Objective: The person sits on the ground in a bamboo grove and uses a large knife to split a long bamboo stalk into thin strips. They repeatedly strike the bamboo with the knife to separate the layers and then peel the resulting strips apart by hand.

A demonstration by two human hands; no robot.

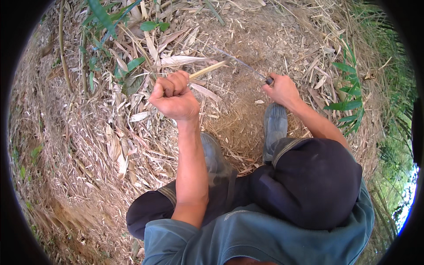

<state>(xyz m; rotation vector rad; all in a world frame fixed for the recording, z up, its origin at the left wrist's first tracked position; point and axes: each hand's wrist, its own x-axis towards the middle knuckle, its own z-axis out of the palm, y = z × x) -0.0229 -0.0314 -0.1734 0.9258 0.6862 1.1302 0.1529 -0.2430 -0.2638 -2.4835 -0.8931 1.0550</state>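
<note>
Grasping the stick (208, 70) in the clenched left hand (175, 96) and the knife (247, 66) in the right hand (283, 90), steady both. Angle strokes clear of boots (276, 121).

Your left hand (175, 96) grips a yellowish stick (207, 70); your right hand (282, 90) holds a long, thin-bladed knife (250, 67) by its dark handle (269, 81), blade (238, 60) near the stick's far end, over dry leaf litter (145, 145).

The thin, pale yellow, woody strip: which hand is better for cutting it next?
Probably the right hand: it grips the dark handle of a long, thin metal blade, right by the strip's far end. The left hand holds the strip, so seems better for steadying.
</note>
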